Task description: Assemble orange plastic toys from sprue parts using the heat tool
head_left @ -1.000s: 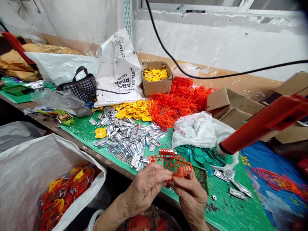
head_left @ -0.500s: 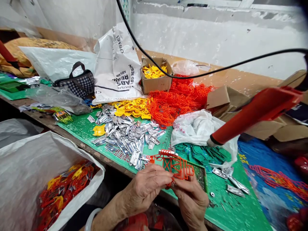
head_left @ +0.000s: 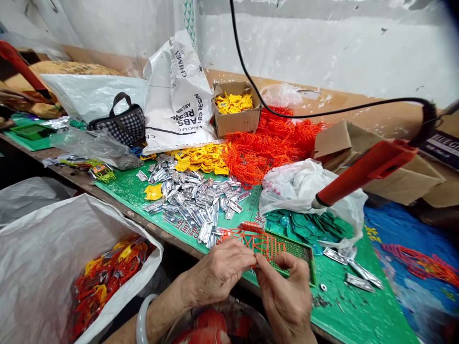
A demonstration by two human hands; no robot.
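Note:
A thin orange-red plastic lattice frame (head_left: pixel 268 244) is held low over the front edge of the green-covered table. My left hand (head_left: pixel 220 270) grips its near side, thumb and fingers pressed together. Against those fingertips, my right hand (head_left: pixel 287 291) has its thumb at the frame's near edge, with the index finger bent beside it. Fingers cover the exact contact there. A shiny red part (head_left: pixel 251 227) shows at the frame's far side. Beneath and behind it lies a green mesh tray (head_left: pixel 311 267). Silver plastic pieces (head_left: pixel 193 203) are heaped just beyond my left hand.
A red power screwdriver (head_left: pixel 366 174) hangs at right on a black cable (head_left: pixel 322 114). Behind are yellow parts (head_left: pixel 204 160), orange-red frames (head_left: pixel 247 157) and a cardboard box (head_left: pixel 236 125). A white sack (head_left: pixel 143 239) with assembled pieces stands at left; green parts (head_left: pixel 308 227) lie right.
My right hand has shifted its fingers on the frame, the index finger now bent away from the thumb. The screwdriver hangs slightly differently. The whole view has moved a little.

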